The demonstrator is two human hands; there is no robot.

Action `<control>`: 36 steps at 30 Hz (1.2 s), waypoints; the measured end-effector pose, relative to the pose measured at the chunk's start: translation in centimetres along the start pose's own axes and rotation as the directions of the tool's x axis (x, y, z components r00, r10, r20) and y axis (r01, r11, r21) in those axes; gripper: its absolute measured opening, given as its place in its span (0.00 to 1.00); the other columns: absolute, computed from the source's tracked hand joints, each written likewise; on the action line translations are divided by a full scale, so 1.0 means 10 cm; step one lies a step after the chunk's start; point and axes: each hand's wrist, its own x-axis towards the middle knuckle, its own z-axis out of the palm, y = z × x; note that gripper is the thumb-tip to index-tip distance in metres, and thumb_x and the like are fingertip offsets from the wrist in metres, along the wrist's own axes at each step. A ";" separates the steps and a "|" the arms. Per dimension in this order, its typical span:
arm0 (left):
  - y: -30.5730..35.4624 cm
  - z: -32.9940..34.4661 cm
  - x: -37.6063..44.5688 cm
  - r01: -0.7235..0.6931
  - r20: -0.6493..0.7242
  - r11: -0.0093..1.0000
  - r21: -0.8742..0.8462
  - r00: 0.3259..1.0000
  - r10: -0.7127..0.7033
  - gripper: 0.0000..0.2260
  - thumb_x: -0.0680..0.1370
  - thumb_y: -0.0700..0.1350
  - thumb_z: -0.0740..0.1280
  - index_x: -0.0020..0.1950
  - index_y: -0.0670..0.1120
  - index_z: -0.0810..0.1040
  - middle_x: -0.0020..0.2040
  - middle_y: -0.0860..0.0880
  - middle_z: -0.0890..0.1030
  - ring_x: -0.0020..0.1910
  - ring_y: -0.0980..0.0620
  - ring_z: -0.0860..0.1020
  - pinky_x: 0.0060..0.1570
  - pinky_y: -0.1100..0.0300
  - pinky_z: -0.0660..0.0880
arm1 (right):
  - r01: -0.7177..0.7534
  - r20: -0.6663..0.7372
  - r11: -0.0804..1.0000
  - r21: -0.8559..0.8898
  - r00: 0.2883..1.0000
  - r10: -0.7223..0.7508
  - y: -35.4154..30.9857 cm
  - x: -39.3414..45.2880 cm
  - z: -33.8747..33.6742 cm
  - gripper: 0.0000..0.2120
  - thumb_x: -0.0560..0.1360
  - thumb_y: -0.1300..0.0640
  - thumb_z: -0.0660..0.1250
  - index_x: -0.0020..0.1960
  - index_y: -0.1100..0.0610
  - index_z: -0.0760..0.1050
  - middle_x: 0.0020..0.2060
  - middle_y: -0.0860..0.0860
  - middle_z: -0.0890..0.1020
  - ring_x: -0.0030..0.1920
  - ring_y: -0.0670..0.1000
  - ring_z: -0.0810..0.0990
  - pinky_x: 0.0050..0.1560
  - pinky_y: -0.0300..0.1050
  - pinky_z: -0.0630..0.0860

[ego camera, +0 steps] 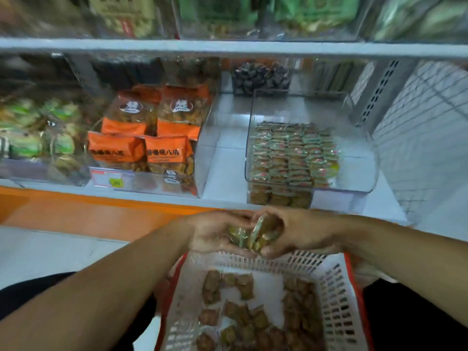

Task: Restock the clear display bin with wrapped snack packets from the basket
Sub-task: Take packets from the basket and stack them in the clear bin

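Snack packets (255, 236) were bunched between both hands, just above the far rim of the white basket (336, 295). The left hand (215, 234) lay cupped under them, fingers curled round the bundle; the right hand (296, 234) gripped it from the other side. More packets (253, 320) lay loose in the basket. The clear bin (364, 148) stood on the shelf (222, 160) beyond, rows of packets (293, 155) already inside. Orange bags (152, 138) filled the bin to its left.
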 end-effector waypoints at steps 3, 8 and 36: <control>0.43 0.23 -0.21 -0.070 -0.012 0.997 -0.023 0.997 0.070 0.12 0.73 0.39 0.72 0.55 0.45 0.86 0.55 0.42 0.84 0.51 0.44 0.85 0.45 0.51 0.84 | 0.133 -0.031 0.982 0.135 0.991 -0.130 -0.38 -0.29 -0.15 0.22 0.75 0.64 0.73 0.64 0.55 0.70 0.55 0.55 0.82 0.54 0.53 0.84 0.55 0.55 0.83; 0.78 0.42 -0.40 -0.252 -0.077 0.954 -0.165 0.967 0.242 0.15 0.66 0.39 0.78 0.52 0.43 0.86 0.54 0.40 0.84 0.49 0.41 0.86 0.40 0.51 0.84 | 0.348 -0.315 0.934 0.080 0.898 -0.307 -0.65 -0.42 -0.38 0.26 0.70 0.45 0.73 0.65 0.51 0.70 0.55 0.54 0.84 0.52 0.56 0.86 0.50 0.56 0.84; 1.00 0.52 -0.18 -0.576 -0.224 0.800 -0.171 0.813 0.538 0.24 0.64 0.33 0.78 0.58 0.47 0.81 0.55 0.42 0.85 0.47 0.46 0.86 0.39 0.57 0.83 | 0.433 -0.491 0.656 0.618 0.864 -0.108 -0.70 -0.33 -0.33 0.21 0.69 0.48 0.75 0.56 0.60 0.84 0.45 0.57 0.85 0.41 0.51 0.84 0.37 0.44 0.81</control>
